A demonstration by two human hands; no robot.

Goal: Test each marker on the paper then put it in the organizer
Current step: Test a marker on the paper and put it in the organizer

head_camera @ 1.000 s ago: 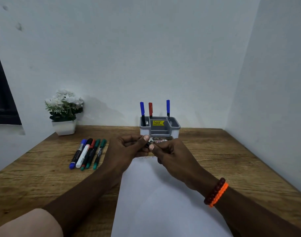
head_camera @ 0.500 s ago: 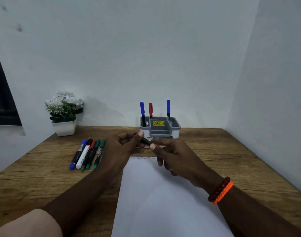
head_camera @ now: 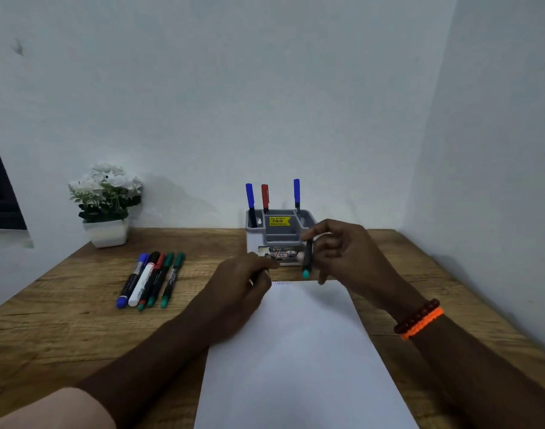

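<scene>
My right hand pinches a dark marker that hangs upright with its green end down, just in front of the grey organizer and above the far edge of the white paper. Two blue markers and a red one stand in the organizer. My left hand rests at the paper's far left corner with its fingers curled under; what they hold, if anything, is hidden. A faint scribble marks the paper's top edge. Several markers lie in a row on the left.
The wooden table sits in a corner, with white walls behind and to the right. A white pot of white flowers stands at the back left. Bead and orange bracelets circle my right wrist.
Both hands held the marker together before. They have parted: my right hand moved right with the marker, turning it upright, and my left hand dropped to the paper's corner.
</scene>
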